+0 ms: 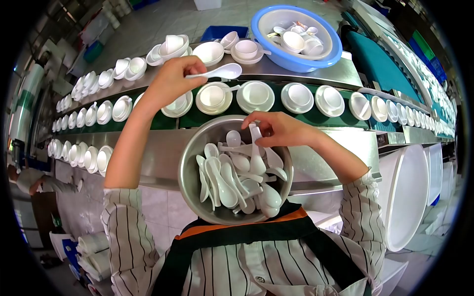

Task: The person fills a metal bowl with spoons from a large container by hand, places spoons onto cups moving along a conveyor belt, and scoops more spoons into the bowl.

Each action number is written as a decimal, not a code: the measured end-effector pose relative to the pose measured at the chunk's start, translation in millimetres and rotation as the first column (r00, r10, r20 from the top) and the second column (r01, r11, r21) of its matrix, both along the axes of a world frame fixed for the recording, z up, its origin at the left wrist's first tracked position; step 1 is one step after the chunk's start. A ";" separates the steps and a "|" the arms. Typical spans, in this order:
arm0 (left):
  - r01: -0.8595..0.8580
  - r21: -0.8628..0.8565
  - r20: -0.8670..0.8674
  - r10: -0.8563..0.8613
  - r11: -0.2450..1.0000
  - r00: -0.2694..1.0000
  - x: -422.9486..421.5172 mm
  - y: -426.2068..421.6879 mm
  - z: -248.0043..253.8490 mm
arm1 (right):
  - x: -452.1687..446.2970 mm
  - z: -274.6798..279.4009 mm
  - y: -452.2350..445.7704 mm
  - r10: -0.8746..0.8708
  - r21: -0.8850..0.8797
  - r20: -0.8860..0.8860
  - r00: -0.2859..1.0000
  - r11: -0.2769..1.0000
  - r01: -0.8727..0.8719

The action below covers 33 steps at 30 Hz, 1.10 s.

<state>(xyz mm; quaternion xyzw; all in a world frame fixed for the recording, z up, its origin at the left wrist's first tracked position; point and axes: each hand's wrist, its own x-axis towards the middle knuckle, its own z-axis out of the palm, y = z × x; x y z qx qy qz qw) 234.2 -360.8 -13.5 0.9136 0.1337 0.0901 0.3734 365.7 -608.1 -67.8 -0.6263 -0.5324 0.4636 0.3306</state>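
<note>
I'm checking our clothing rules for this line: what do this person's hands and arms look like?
The left hand and right hand are bare, with no gloves. The left sleeve and right sleeve are whitish with thin, dark stripes, leaving much of the forearms uncovered. No watch or bracelet shows.

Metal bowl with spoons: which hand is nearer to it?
Right. The right hand is over the far rim of the metal bowl; the left hand is beyond it, to the left, holding a spoon.
</note>
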 end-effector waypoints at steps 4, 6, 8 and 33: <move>0.049 0.320 0.023 -0.060 0.946 0.998 56.6 23.2 -36.5 | 5.5 -3.8 -4.9 0.001 0.040 0.115 0.993 0.999 -0.005; 0.066 0.470 0.008 -0.079 0.880 0.997 77.8 33.0 -57.4 | 12.6 -6.1 -9.9 -0.042 0.128 0.165 0.985 0.992 0.021; 0.109 0.524 -0.051 -0.097 0.845 0.994 90.0 34.4 -67.3 | 19.1 8.0 -14.2 -0.253 0.107 0.003 0.967 0.962 0.251; 0.272 -0.572 -0.263 -0.488 0.774 0.832 95.1 -42.2 -48.4 | 87.9 -16.7 30.4 -0.412 0.211 -0.201 0.889 0.868 0.450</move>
